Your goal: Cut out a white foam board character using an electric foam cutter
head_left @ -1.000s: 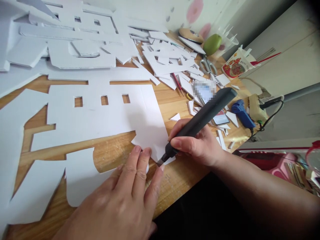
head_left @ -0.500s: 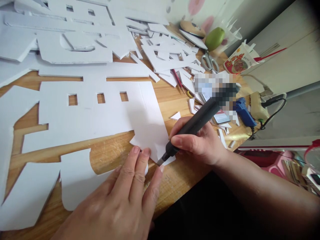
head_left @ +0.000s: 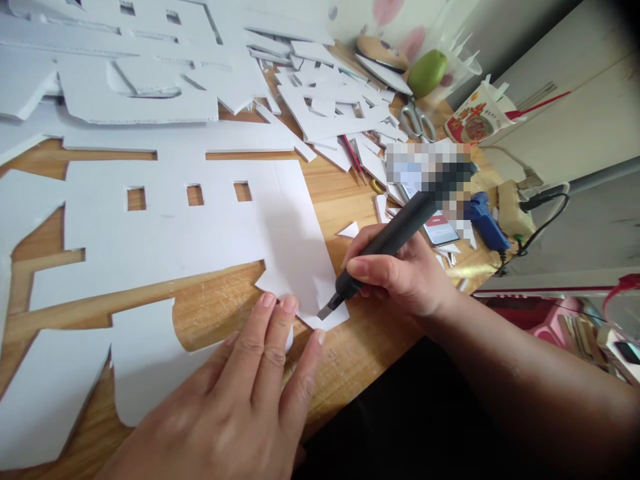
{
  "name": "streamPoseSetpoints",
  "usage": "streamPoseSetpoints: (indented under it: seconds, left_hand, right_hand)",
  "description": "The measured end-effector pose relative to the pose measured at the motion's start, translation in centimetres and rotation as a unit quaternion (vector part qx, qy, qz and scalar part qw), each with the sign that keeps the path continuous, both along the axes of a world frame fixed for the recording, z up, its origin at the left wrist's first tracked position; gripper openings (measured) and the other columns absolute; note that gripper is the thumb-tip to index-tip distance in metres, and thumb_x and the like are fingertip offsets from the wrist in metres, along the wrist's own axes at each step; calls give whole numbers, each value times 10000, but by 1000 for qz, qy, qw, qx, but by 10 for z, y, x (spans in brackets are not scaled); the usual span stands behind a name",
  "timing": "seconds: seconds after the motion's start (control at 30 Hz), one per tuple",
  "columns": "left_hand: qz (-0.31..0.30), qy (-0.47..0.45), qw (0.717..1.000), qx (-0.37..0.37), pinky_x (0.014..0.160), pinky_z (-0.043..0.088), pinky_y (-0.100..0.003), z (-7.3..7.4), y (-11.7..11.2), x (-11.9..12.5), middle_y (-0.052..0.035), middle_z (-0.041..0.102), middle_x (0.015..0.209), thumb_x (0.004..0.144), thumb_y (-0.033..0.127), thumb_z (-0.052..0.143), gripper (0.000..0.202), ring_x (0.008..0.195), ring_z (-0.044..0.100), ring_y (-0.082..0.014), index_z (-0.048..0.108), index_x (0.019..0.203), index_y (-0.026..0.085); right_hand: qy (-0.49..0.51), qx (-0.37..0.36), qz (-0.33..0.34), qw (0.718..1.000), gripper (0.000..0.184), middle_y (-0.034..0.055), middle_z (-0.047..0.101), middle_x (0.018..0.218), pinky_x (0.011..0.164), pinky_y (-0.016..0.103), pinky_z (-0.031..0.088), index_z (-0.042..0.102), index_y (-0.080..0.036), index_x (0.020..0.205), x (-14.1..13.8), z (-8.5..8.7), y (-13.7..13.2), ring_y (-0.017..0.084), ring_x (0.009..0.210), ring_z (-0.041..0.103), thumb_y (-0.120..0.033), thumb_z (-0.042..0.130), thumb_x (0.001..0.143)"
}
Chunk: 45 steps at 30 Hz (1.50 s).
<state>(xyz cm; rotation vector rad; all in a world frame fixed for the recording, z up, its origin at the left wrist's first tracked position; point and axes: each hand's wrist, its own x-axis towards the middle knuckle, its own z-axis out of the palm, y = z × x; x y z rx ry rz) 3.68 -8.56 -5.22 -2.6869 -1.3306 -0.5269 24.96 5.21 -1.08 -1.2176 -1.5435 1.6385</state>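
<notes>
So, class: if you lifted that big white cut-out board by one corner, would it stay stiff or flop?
Probably fairly stiff: the white board lies flat and its cut edges show thickness. Likely light and apt to slide, since the left hand presses it down beside the knife. Its thin strips may well snap.

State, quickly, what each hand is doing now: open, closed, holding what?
Left hand: open, flat, fingertips pressing the white sheet.
Right hand: closed in a grip on the dark craft knife, blade at the sheet's corner.

Bright, soft daylight on the white sheets (head_left: 175,227); faint shadows beside the left hand (head_left: 240,407). Edges bend; 1 pixelated patch (head_left: 425,167), dark right corners.
</notes>
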Motion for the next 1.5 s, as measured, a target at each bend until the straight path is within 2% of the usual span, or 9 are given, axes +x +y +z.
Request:
streamPoseSetpoints:
  seconds: [0.1,0.3,0.6,0.7,0.83,1.03,1.3,1.4,1.5]
  left_hand:
    - [1,4,1000,-6,1096,410,-440,1,0,-1,-184,605,1415,907,581,578,737,1450,385,-373,463,1482,134]
    - [-13,21,1000,-1,1150,339,-433,0,2,-2,-207,555,1461,902,641,554,805,1492,309,-359,429,1492,108]
    - [2,-10,999,-32,1073,442,-446,-7,-3,-3,-177,526,1501,866,654,595,845,1451,388,-375,410,1527,160]
    - [4,-5,998,-55,1044,479,-476,-1,-3,-1,-173,539,1489,816,646,664,856,1433,406,-396,461,1502,176]
    - [17,28,996,-88,1015,510,-473,15,2,2,-164,574,1458,792,549,720,736,1406,444,-390,570,1421,197]
    - [-3,35,998,-51,878,576,-488,23,8,4,-250,557,1445,820,410,647,589,1384,468,-416,634,1347,147]
    - [-6,82,994,-75,744,626,-448,33,14,8,-248,637,1347,716,425,767,604,1268,591,-426,707,1268,187]
    - [-4,88,991,-104,758,628,-447,38,15,7,-258,603,1385,706,502,797,681,1292,571,-432,685,1302,193]
    - [2,100,986,-133,816,617,-462,40,17,9,-264,574,1413,709,534,812,725,1321,544,-434,661,1333,198]
  right_hand:
    - [-14,1,-9,1000,191,-35,594,478,364,191,331,646,-165,650,2,0,2,75,386,464,-295,748,747]
    - [-20,4,-9,1000,177,-32,604,480,360,192,332,662,-162,662,7,-2,7,79,382,474,-291,751,746]
    - [-18,22,-21,999,173,-40,587,453,342,191,340,658,-166,660,12,-4,16,79,357,464,-292,746,740]
    - [-16,11,-37,999,167,-33,598,458,329,194,342,650,-170,657,12,-6,16,87,350,472,-296,736,723]
    - [9,8,-59,998,156,-24,615,476,335,194,374,647,-172,645,12,-10,17,97,369,505,-288,742,689]
    - [36,11,-116,993,176,-46,557,435,332,196,391,625,-175,610,9,-13,17,88,346,472,-296,741,661]
    - [48,15,-170,984,205,-60,499,427,330,211,420,546,-201,581,2,-13,17,80,332,429,-302,724,598]
    - [68,22,-221,973,206,-81,469,422,336,211,436,519,-215,596,6,-10,20,60,314,366,-320,697,595]
    - [102,21,-219,970,238,-97,406,366,367,225,476,485,-223,546,7,-5,17,39,288,264,-368,657,625]
